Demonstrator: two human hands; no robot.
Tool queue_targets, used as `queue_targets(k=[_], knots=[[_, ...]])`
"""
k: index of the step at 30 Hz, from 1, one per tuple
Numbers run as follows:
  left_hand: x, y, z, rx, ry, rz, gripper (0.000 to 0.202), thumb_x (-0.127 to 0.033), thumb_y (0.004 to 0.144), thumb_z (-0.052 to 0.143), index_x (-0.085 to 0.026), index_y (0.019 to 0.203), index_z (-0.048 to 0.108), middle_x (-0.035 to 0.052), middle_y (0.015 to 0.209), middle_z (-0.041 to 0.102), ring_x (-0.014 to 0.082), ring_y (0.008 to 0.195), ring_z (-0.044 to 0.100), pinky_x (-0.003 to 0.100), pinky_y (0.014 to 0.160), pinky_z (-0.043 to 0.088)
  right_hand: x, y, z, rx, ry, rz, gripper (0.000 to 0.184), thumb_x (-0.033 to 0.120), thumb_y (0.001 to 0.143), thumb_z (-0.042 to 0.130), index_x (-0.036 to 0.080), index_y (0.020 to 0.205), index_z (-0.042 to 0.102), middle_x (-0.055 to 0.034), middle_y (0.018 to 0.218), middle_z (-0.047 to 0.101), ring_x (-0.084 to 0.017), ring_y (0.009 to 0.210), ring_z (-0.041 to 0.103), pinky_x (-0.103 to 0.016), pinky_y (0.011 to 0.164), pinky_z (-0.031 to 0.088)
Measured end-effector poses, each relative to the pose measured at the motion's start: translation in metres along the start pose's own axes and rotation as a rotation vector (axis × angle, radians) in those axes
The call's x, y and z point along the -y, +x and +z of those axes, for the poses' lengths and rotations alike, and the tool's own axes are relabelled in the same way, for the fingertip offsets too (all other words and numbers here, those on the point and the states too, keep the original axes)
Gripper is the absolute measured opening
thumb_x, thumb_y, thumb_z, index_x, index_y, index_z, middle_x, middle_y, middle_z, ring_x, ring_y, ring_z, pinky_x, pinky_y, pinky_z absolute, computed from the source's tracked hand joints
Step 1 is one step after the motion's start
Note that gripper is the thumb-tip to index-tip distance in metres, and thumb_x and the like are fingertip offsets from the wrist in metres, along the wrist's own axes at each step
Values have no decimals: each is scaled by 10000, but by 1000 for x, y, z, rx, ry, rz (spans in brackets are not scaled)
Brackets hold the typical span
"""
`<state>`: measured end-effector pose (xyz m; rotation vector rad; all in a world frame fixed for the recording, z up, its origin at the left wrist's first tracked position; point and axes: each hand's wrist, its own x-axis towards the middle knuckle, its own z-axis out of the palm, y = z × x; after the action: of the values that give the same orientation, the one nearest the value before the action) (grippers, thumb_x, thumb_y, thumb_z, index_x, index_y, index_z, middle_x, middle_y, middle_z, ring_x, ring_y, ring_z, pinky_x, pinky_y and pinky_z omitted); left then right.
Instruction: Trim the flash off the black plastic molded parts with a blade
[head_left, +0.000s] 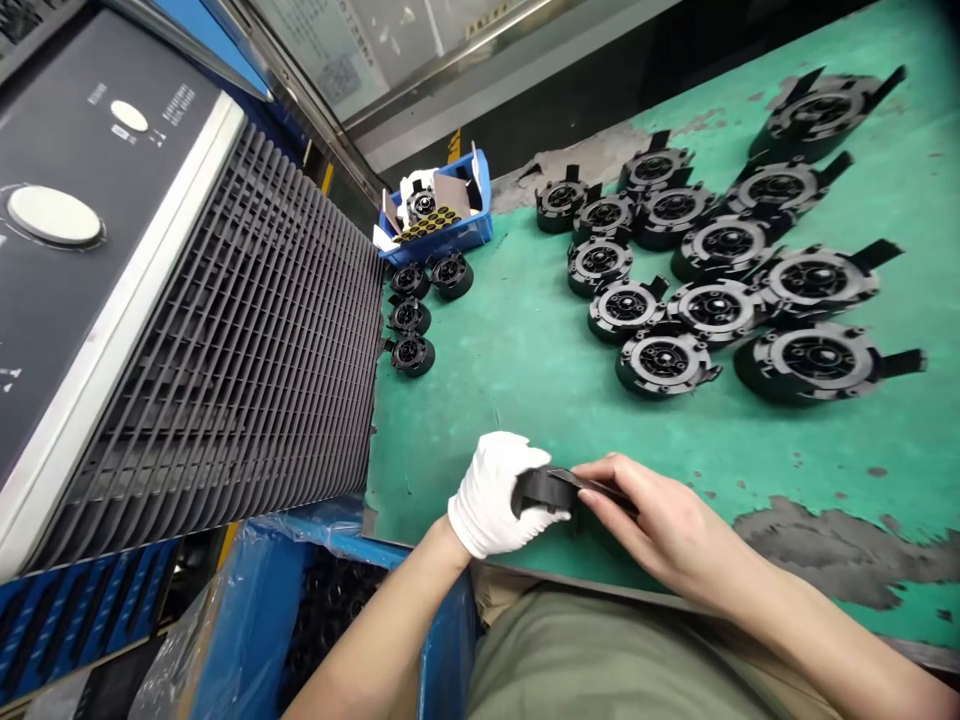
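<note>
My left hand (498, 492), in a white glove, is closed round a black round plastic part (541, 488) held edge-on near the front of the green table mat (525, 350). My bare right hand (651, 520) pinches a flat black strip at the part's right side, fingers pressed together. Both hands meet on the same part just above the mat's front edge.
Several black round parts with tabs (720, 270) lie in a group at the right back. A few smaller black parts (411, 320) sit beside a small blue bin (439, 210). A large ribbed grey appliance (225, 340) stands left. A blue crate (330, 610) is below.
</note>
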<state>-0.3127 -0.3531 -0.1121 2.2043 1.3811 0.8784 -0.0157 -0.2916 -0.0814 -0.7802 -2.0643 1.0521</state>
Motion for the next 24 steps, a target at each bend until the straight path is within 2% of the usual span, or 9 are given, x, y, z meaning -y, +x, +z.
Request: queue_targets(k=[4, 9, 15, 19, 24], knots=[[-8, 12, 4, 114, -65, -42, 644, -492, 1037, 962, -218, 1577, 745, 184, 1374, 867, 408, 1223, 895, 595, 1119, 796, 3, -2, -12, 27, -93, -65, 220, 266, 1309, 605, 306, 1483, 734, -64, 1219, 896, -214, 984, 909, -313, 849, 717], [-17, 19, -2, 181, -100, -121, 329, -435, 1029, 950, -253, 1268, 815, 116, 1126, 814, 359, 996, 839, 535, 962, 786, 2, 0, -23, 81, -271, -104, 254, 257, 1314, 577, 290, 1454, 786, -70, 1229, 883, -173, 828, 841, -287, 684, 624], [-24, 27, -8, 230, -116, -184, 275, -384, 989, 979, -273, 1166, 800, 90, 1059, 777, 343, 963, 808, 508, 942, 763, 3, -1, -23, 74, -433, -166, 282, 227, 1304, 574, 283, 1490, 779, -65, 1232, 890, -174, 805, 817, -295, 627, 548], [-27, 32, -11, 257, -142, -183, 201, -363, 997, 940, -278, 1028, 761, 74, 975, 759, 319, 877, 786, 476, 870, 729, 7, -2, -21, 72, -493, -208, 284, 184, 1294, 574, 262, 1508, 742, -70, 1233, 889, -181, 824, 819, -304, 625, 513], [-27, 33, -12, 286, -158, -185, 208, -336, 979, 948, -272, 1038, 760, 71, 979, 764, 311, 876, 779, 471, 891, 715, 10, -2, -24, 93, -530, -241, 385, 114, 1270, 526, 262, 1587, 687, -84, 1273, 899, -196, 894, 851, -300, 676, 559]])
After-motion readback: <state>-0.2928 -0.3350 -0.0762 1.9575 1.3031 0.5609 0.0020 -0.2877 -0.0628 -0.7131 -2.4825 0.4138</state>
